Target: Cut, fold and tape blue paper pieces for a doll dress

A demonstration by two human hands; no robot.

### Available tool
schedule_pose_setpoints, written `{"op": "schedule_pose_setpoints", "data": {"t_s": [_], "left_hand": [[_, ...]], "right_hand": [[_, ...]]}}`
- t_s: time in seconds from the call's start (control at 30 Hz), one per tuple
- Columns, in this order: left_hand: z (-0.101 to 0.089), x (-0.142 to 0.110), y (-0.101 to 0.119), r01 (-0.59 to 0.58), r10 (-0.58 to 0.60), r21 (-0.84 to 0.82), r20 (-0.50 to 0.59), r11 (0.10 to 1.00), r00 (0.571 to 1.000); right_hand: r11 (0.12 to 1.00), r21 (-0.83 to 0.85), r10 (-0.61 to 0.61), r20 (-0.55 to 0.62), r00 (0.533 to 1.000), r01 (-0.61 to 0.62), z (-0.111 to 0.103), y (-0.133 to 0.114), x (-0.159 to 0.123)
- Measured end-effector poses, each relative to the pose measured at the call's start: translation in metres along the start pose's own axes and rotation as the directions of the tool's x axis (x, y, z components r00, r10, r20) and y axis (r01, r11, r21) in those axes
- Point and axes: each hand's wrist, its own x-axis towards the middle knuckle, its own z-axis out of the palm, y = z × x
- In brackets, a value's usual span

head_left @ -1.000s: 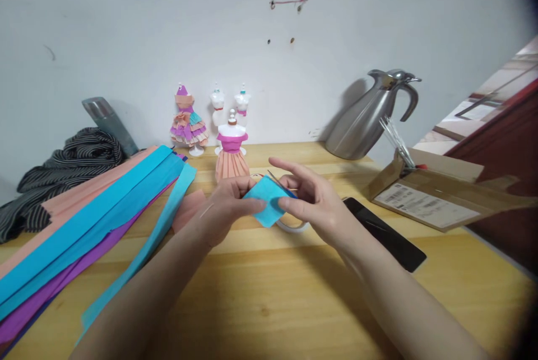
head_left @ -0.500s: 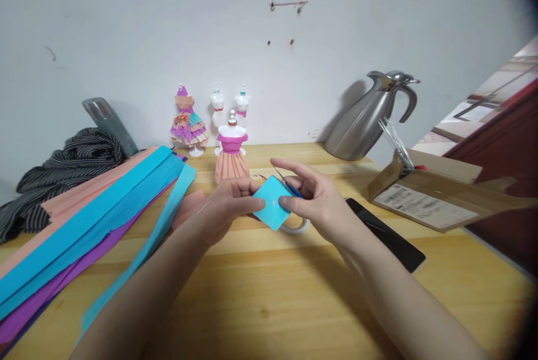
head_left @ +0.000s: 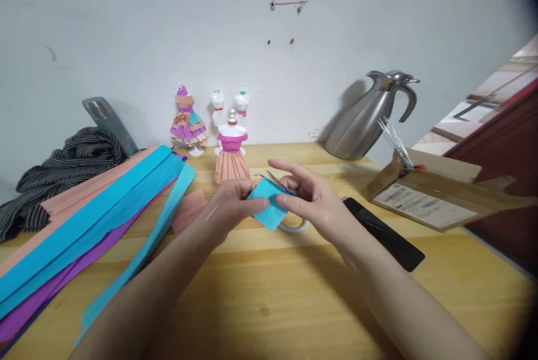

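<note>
Above the table, a square of light blue crepe paper [head_left: 271, 218] is held between both hands, one corner pointing toward me. My left hand [head_left: 231, 203] pinches its left side between thumb and fingers. My right hand [head_left: 315, 194] grips small scissors [head_left: 275, 179] with blue handles, mostly hidden by the fingers, and its thumb lies on the paper's right side. The index finger is stretched out. The blades show behind the paper's upper edge. Beneath the hands lies a white roll [head_left: 296, 227], perhaps tape. Just beyond stands a small mannequin [head_left: 231, 158] in a magenta top and peach pleated skirt.
Long crepe paper strips [head_left: 96, 231] cover the left side, with a peach piece [head_left: 189, 211] beside them. A dressed mannequin [head_left: 188, 119] and two barer ones stand by the wall. On the right are a phone [head_left: 384, 234], an open cardboard box [head_left: 428, 203] and a steel jug [head_left: 361, 119].
The blue paper and both hands have shifted slightly left. More of the scissor blades shows above the paper's edge, and the right thumb has moved a little.
</note>
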Motion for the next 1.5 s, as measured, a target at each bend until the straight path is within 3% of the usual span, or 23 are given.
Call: {"op": "schedule_pose_setpoints", "data": {"t_s": [0.13, 0.3, 0.53, 0.63, 0.83, 1.07, 1.23, 1.4, 1.5], "left_hand": [[-0.002, 0.001, -0.002, 0.01, -0.01, 0.001, -0.004, 1.0, 1.0], [-0.005, -0.002, 0.001, -0.004, 0.006, -0.023, 0.085, 1.0, 0.996], [-0.004, -0.002, 0.001, -0.001, 0.003, 0.089, -0.016, 0.996, 1.0], [-0.003, 0.002, -0.004, 0.007, -0.003, 0.078, -0.058, 0.997, 0.998], [-0.007, -0.004, -0.029, 0.165, -0.165, -0.007, -0.06, 0.986, 0.984], [-0.017, -0.027, -0.072, 0.322, -0.357, -0.236, -0.119, 0.917, 0.927], [-0.019, -0.032, -0.09, 0.309, -0.37, -0.307, -0.163, 0.9, 0.915], [-0.02, -0.032, -0.103, 0.285, -0.338, -0.232, -0.238, 0.93, 0.91], [-0.02, -0.032, -0.105, 0.253, -0.291, -0.171, -0.261, 0.952, 0.921]], "right_hand": [[0.999, -0.024, 0.038, -0.042, 0.998, -0.039, 0.0, 0.004, 0.004], [0.999, 0.006, 0.047, -0.03, 0.998, -0.047, -0.002, 0.006, 0.006], [1.0, -0.016, 0.008, 0.026, 1.0, -0.008, -0.004, 0.007, 0.006], [1.0, -0.009, 0.01, -0.003, 1.0, -0.01, -0.007, 0.009, 0.007], [0.998, 0.047, 0.045, -0.095, 0.994, -0.04, -0.008, 0.011, 0.006], [0.991, 0.032, 0.123, 0.099, 0.988, -0.126, 0.006, 0.021, 0.004], [0.984, -0.097, 0.16, 0.159, 0.974, -0.146, 0.016, 0.039, -0.011], [0.977, -0.123, 0.196, 0.175, 0.965, -0.176, 0.018, 0.067, -0.025], [0.976, -0.165, 0.161, 0.116, 0.98, -0.14, 0.021, 0.081, -0.031]]}}
